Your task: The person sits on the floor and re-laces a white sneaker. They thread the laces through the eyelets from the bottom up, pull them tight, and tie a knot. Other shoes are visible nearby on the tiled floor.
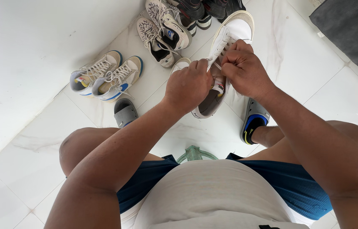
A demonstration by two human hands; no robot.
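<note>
I am seated, holding a white sneaker (235, 29) up in front of me, toe pointing away. My left hand (188, 85) grips the shoe's side near its opening. My right hand (243, 68) pinches the white laces (220, 47) over the tongue. The shoe's grey inner lining (209, 103) shows below my hands. A second white shoe's toe (180, 63) peeks out just behind my left hand.
A pair of cream and blue sneakers (108, 76) stands by the white wall (26, 51) at left. More sneakers (166, 29) and dark shoes (206, 10) are lined up at the back. My feet wear slides (253, 121), (124, 112) on the white tiled floor. A grey mat (352, 29) lies at top right.
</note>
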